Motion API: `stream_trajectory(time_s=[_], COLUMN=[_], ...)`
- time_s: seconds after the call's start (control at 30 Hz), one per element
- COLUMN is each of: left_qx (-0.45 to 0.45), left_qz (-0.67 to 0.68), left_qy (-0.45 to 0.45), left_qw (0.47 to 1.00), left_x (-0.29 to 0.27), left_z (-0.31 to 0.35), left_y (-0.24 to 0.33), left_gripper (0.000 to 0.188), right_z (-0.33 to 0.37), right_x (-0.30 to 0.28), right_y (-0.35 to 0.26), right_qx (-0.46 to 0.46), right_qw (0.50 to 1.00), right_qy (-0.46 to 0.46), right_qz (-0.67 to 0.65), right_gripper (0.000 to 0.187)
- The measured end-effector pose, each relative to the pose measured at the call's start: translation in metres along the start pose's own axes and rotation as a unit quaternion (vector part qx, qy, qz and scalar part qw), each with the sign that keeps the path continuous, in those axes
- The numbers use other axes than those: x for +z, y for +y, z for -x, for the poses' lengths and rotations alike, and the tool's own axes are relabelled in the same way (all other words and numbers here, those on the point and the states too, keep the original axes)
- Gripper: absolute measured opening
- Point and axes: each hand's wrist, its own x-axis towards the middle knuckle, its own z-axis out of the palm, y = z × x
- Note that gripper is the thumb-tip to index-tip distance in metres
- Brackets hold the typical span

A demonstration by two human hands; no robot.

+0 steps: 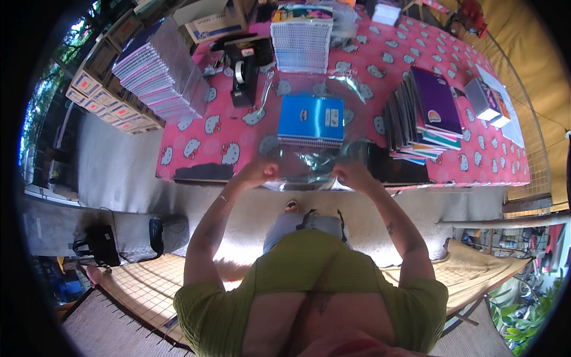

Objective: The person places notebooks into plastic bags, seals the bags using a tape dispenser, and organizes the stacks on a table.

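A blue spiral notebook lies in front of me on the pink patterned tablecloth, its coil toward me; pages or more notebooks may be under it. Clear plastic film spreads around it and reaches the near table edge, shiny with reflections. My left hand is closed on the film's near left part. At the near right part, my right hand pinches the same film, fingers curled. Both hands are at the table's front edge, apart from the notebook. The film's exact hold inside the fingers is hard to see.
A black tape dispenser stands left of the notebook. Tall notebook stacks rise at the left and back. A fanned pile of notebooks sits at right. Cardboard boxes are at far left.
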Motion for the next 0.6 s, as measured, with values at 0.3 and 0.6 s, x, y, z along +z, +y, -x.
stream_trajectory(time_s=[0.3, 0.6], left_qx=[0.086, 0.041], left_qz=[-0.060, -0.184], left_qy=[0.062, 0.187], left_qw=[0.993, 0.964], left_x=[-0.007, 0.002], left_z=[0.018, 0.028], left_y=[0.047, 0.011], left_gripper=[0.020, 0.008], right_z=[-0.003, -0.021], right_x=[-0.012, -0.037], right_y=[-0.029, -0.032], right_qx=[0.048, 0.019], right_qw=[0.998, 0.999], right_qy=[-0.035, 0.048], right_qz=[-0.013, 0.002], right_gripper=[0.028, 0.016])
